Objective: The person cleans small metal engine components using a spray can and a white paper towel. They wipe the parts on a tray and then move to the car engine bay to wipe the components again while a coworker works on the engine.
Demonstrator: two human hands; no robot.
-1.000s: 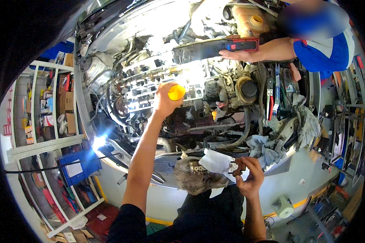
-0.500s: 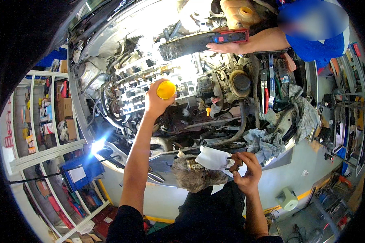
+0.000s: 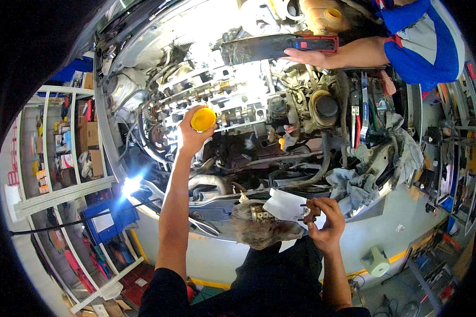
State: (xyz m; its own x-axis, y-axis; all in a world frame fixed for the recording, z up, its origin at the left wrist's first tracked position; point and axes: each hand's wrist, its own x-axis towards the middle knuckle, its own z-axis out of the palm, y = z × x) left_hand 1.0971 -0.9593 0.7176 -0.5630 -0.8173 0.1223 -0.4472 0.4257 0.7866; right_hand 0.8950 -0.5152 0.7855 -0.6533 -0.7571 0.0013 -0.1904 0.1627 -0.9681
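Above the uncovered engine (image 3: 238,116), my left hand (image 3: 193,138) is closed around a small round yellow cup (image 3: 203,120), its open top facing up. Two long studs or bolts stick out of the rusty brown metal block (image 3: 312,210) pinched between my right hand's (image 3: 328,223) thumb and fingers. Beside that block, a white sheet of paper (image 3: 285,205) lies over a dirty brown rag (image 3: 259,230). Several small metal parts (image 3: 258,213) rest on the rag, partly under the paper. The contents of the cup are hard to make out.
Across the engine, a co-worker's hand (image 3: 308,57) holds a long work light (image 3: 259,48). Pliers (image 3: 358,116) and grey rags (image 3: 351,185) lie at the right of the engine bay. Shelving (image 3: 63,193) stands at left, with a bright lamp (image 3: 132,185) near it.
My left hand has shifted left over the engine with the yellow cup. The block in my right hand has turned a little, so its studs show more. The whole view has shifted slightly.
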